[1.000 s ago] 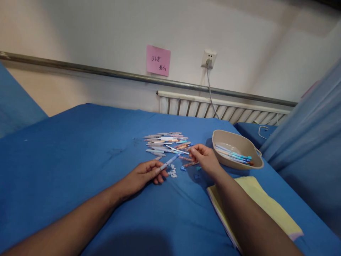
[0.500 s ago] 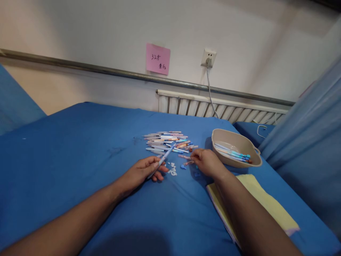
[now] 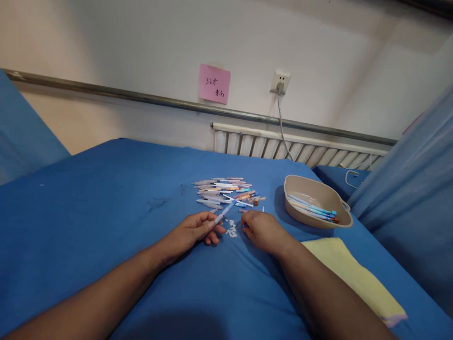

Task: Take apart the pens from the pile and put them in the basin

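Observation:
My left hand [image 3: 200, 229] is closed around a pale blue and white pen [image 3: 225, 213], tilted with its blue end up and away to the right. My right hand [image 3: 264, 230] has its fingertips pinched at the cloth, on a small blue pen part [image 3: 244, 225] that they mostly cover. Between the hands lies a little heap of small white pieces [image 3: 231, 230]. Just beyond, a pile of pens and pen parts [image 3: 215, 190] in white, grey, orange and blue is spread sideways. Several pinkish and orange parts [image 3: 260, 200] rest at its right end.
A beige basin [image 3: 300, 216] holding several blue and white pens stands to the right. Nearer me lies a folded yellow cloth [image 3: 348, 269], partly under my right forearm. Blue cloth [image 3: 106, 198] covers the table. Behind are a radiator [image 3: 255, 144], a rail and a plugged-in socket [image 3: 280, 82].
My right hand has moved left and nearer me, from the pinkish parts onto the small blue part. My left hand keeps its pen. The view has shifted slightly.

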### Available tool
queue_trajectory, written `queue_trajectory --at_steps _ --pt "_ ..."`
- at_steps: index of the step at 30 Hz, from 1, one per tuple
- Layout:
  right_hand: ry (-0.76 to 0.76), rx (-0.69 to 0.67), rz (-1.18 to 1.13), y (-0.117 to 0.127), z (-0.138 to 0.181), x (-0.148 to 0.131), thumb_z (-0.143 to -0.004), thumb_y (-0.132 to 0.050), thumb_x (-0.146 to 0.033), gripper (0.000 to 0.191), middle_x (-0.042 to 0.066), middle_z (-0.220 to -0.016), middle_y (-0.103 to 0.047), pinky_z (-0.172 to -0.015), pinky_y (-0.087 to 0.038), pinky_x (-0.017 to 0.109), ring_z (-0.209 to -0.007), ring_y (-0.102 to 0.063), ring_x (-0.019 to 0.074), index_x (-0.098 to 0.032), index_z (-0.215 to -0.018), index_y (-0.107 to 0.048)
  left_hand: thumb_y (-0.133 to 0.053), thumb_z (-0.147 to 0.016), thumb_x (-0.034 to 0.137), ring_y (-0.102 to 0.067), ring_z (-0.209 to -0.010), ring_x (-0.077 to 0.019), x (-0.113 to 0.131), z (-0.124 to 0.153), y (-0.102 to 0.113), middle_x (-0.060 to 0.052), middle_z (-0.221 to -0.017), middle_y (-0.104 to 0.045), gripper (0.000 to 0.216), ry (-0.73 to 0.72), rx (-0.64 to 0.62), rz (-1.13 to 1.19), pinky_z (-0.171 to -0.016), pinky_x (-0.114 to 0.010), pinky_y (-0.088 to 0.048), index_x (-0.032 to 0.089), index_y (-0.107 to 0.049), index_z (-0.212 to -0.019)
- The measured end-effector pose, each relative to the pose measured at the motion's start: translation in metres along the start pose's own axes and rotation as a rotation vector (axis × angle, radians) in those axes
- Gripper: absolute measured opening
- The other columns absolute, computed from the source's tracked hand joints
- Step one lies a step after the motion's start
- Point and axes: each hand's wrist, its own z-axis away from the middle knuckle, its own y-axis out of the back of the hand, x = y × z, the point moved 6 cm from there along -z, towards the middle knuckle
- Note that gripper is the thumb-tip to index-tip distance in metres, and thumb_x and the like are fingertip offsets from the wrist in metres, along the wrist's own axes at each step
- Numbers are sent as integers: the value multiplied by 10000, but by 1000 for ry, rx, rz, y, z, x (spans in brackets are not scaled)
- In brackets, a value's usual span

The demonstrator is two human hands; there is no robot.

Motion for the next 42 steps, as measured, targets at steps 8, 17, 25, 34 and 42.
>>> queue_trajectory --at_steps 8,17,25,34,42 --pt "-221 393 -1255 5 -8 33 -728 -639 -379 332 8 -816 -641 -516 -502 265 -671 -596 157 -238 -1027 -606 -564 -834 408 -596 -674 -120 1 1 -1 -56 -877 -662 284 -16 -32 -57 -620 -238 -424 134 -574 -908" --pt "-232 345 -1579 1 -7 30 -646 -762 -379 365 10 -732 -666 -515 -482 223 -637 -609 129 -197 -946 -660 -548 -841 405 -588 -677 -120 2 2 -4 -50 -876 -660 281 -15 -53 -90 -633 -245 -430 136 -583 -914" --pt "-184 369 -1565 2 -7 25 -684 -742 -355 307 3 -757 -658 -524 -471 212 -645 -596 118 -212 -942 -660 -523 -854 414 -591 -678 -119 -1 1 -4 -64 -944 -668 283 -33 -65 -120 -621 -244 -427 151 -586 -939" --pt "-143 341 -1520 1 -7 24 -710 -718 -340 290 10 -801 -654 -566 -475 225 -663 -591 112 -219 -969 -668 -521 -854 417 -588 -664 -124 2 2 -5 -44 -849 -665 288 -28 -61 -144 -624 -245 -422 150 -603 -924" --pt "-158 365 -1461 2 -6 27 -702 -717 -369 308 10 -781 -665 -573 -479 243 -675 -610 134 -230 -974 -675 -507 -861 415 -584 -665 -121 1 2 -6 -52 -880 -663 291 -34 -65 -139 -624 -245 -425 148 -598 -932"
